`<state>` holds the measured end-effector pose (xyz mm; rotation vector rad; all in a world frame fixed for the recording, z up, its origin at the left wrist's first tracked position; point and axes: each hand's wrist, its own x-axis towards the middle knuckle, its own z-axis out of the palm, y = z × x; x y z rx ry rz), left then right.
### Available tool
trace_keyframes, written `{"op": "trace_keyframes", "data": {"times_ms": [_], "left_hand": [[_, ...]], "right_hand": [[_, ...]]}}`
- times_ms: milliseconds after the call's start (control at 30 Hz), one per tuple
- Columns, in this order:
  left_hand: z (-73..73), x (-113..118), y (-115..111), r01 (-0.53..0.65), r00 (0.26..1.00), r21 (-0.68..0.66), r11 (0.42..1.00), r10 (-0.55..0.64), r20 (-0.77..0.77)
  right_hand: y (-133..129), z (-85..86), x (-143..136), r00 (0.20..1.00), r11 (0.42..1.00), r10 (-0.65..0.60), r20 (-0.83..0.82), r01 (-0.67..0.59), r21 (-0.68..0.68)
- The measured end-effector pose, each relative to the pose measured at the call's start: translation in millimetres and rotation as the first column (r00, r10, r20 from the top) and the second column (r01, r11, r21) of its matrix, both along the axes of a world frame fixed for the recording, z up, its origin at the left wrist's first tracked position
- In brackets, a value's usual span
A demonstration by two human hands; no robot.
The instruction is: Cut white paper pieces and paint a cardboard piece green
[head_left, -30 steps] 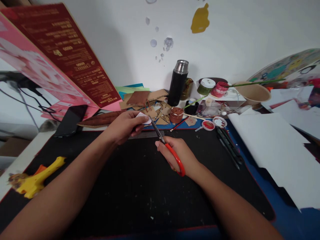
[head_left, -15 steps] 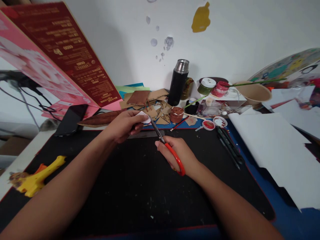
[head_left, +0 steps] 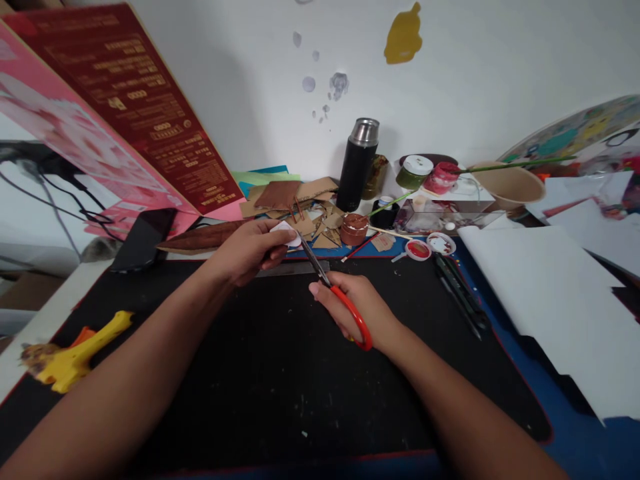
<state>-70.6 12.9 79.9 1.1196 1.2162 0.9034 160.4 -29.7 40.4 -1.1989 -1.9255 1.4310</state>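
Between the thumb and fingers of my left hand [head_left: 250, 250] is a small white piece of paper [head_left: 281, 233], pinched above the back part of the black mat [head_left: 260, 373]. My right hand [head_left: 357, 303] is closed round the red handles of a pair of scissors [head_left: 350, 310]. The blades point away and to the left, their tips at the right edge of the paper. Whether the tips lie over or under the paper I cannot make out. A clear ruler-like strip [head_left: 295, 268] lies on the mat beneath, partly hidden by my left hand.
Behind the hands are cardboard scraps [head_left: 320, 217], an open jar of brown paint [head_left: 354, 229] and a black thermos [head_left: 357, 167]. A yellow glue gun [head_left: 83, 353] and a phone [head_left: 143, 240] lie left. On the right are a dark cutter knife [head_left: 460, 290] and white paper sheets [head_left: 545, 300].
Hardly anything differs. Both hands, the paper and the scissors keep nearly the same positions, and the whole view has shifted very slightly.
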Motion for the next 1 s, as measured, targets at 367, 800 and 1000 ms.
{"op": "trace_keyframes", "data": {"times_ms": [367,800,1000], "left_hand": [[1.4,-1.3,-1.3,0.01,1.0,0.017,1.0,-0.01,0.003],[5.7,-2.3,-2.2,0.012,1.0,0.035,0.999,-0.012,-0.004],[7.0,-2.4,-2.4,0.02,1.0,0.032,0.999,-0.02,0.005]], "right_hand": [[2.2,4.8,4.2,0.995,0.996,0.072,-0.074,-0.075,-0.042],[3.3,9.2,5.2,0.977,0.965,0.074,-0.199,-0.12,-0.232],[4.4,6.2,8.1,0.974,0.963,0.119,-0.193,-0.16,-0.217]]}}
